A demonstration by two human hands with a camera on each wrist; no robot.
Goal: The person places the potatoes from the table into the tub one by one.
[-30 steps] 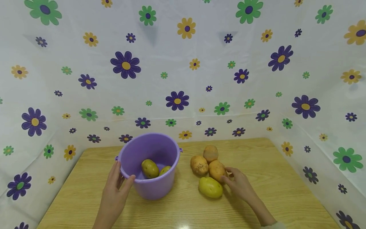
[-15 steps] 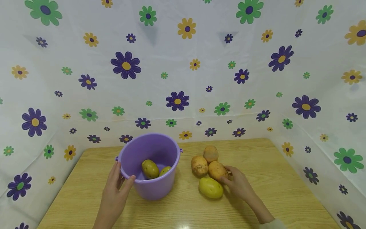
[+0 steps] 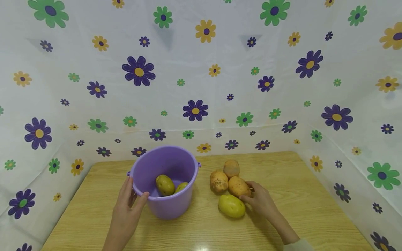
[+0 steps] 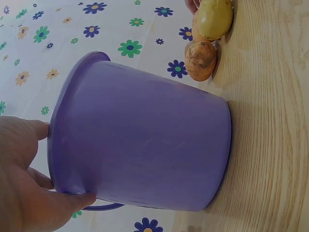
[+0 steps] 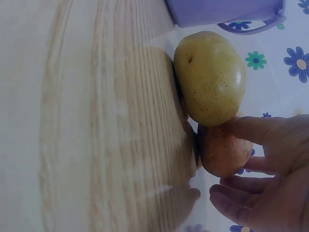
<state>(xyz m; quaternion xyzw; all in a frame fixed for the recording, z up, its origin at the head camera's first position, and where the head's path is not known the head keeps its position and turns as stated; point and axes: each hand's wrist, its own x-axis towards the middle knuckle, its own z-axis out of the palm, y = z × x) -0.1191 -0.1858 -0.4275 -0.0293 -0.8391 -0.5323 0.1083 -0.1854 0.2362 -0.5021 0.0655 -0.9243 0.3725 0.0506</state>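
A purple bucket (image 3: 169, 205) stands on the table, with two green-yellow potatoes (image 3: 165, 185) inside. My left hand (image 3: 125, 209) holds its near-left rim, thumb in front and fingers along the outer side; the left wrist view shows these fingers against the wall. To the right lie three brown potatoes (image 3: 218, 181) in a cluster, and a yellow-green potato (image 3: 231, 206) in front. My right hand (image 3: 260, 200) grips the nearest brown potato (image 3: 237, 186) between thumb and fingers. In the right wrist view the yellow-green potato (image 5: 210, 77) partly hides that brown potato (image 5: 224, 150).
The wood-grained table (image 3: 201, 233) reaches back to a white flowered sheet (image 3: 176, 97), which rises behind and on both sides. The bucket's handle (image 4: 104, 207) hangs below the rim in the left wrist view.
My right hand's thumb has shifted slightly left along the gripped brown potato, which has turned a little and edged left. The left hand and the bucket stay as they were.
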